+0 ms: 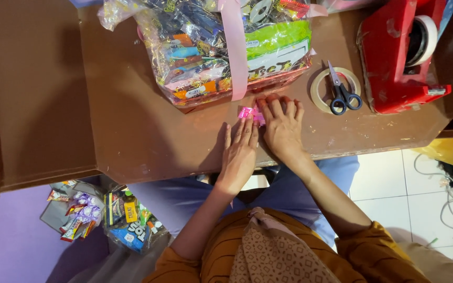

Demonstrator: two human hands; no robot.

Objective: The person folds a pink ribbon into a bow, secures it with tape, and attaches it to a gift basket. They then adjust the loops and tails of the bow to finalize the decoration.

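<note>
One view only, from the head camera, and we list what it shows. Item: our left hand, laid flat and palm down on the brown table, fingers straight and close together, gripping nothing, its fingertips touching a small pink ribbon piece. Item: our right hand, also palm down, fingers slightly spread and pressing on the same ribbon piece just below the hamper; whether any finger pinches the ribbon we cannot tell, as the hand covers most of it. Item: the ribbon piece itself, lying on the table at the near edge of the hamper, touching both hands; we judge it light, thin, limp and rather slick, best taken by a free end between thumb and forefinger. Item: a gift hamper wrapped in clear crinkled plastic, filled with coloured snack packets, a pale pink ribbon band running over its front. Item: a roll of clear tape lying flat to the right, blue-handled scissors resting on it. Item: a red tape dispenser at the table's far right corner. Item: loose snack packets on the floor, lower left.
</note>
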